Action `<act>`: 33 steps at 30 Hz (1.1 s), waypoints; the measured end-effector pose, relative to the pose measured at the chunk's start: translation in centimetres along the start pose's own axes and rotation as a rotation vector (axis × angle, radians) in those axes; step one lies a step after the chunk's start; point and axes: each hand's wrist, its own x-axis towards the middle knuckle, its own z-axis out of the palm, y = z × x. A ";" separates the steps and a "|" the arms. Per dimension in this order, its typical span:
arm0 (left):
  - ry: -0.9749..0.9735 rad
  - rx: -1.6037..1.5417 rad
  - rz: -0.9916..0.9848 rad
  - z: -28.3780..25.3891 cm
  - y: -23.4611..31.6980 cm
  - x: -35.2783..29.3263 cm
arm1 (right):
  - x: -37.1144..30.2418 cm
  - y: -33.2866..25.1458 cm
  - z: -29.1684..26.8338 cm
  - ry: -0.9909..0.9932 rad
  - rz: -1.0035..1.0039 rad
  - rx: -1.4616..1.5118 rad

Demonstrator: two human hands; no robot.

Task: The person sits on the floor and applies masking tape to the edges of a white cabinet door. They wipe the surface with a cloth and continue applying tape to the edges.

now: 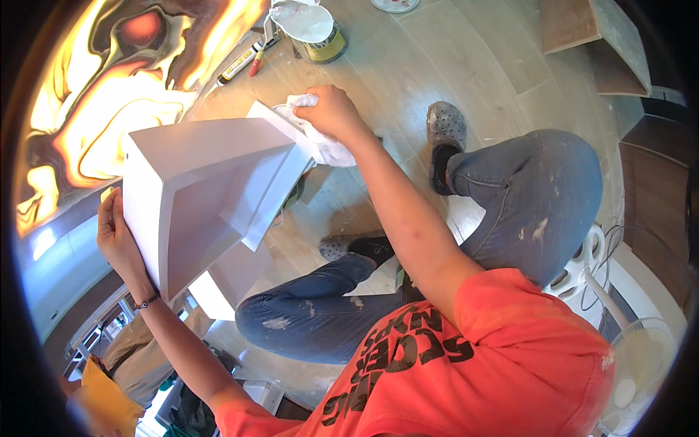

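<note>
A white drawer-like box (207,156) is tilted in front of me, its hollow inside facing me. My left hand (119,233) grips its left end panel, fingers on the outer side. A small yellowish piece (109,194) shows at those fingertips; I cannot make out what it is. At the box's far right end, my right hand (331,114) is closed on a crumpled white cloth (328,148), which lies against the protruding flat panel (280,120). The fingers of this hand are partly hidden by the cloth.
Beyond the box stand an open paint can (320,40), a sealant tube (240,64) and a red-handled tool (255,64). Brown panels (597,44) are at the far right, with a white fan (633,364) nearer. Another person in yellow (109,397) is at lower left.
</note>
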 end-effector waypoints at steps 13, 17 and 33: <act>0.029 -0.008 -0.052 -0.1 0.7 -0.3 | -1.5 -2.5 4.4 -0.108 -0.176 0.247; 0.020 -0.039 -0.081 -0.1 0.2 -0.3 | -2.4 -6.9 4.1 -0.108 -0.355 0.322; 0.028 -0.012 -0.066 -0.4 0.8 -0.3 | 0.4 0.0 4.1 -0.172 -0.209 0.078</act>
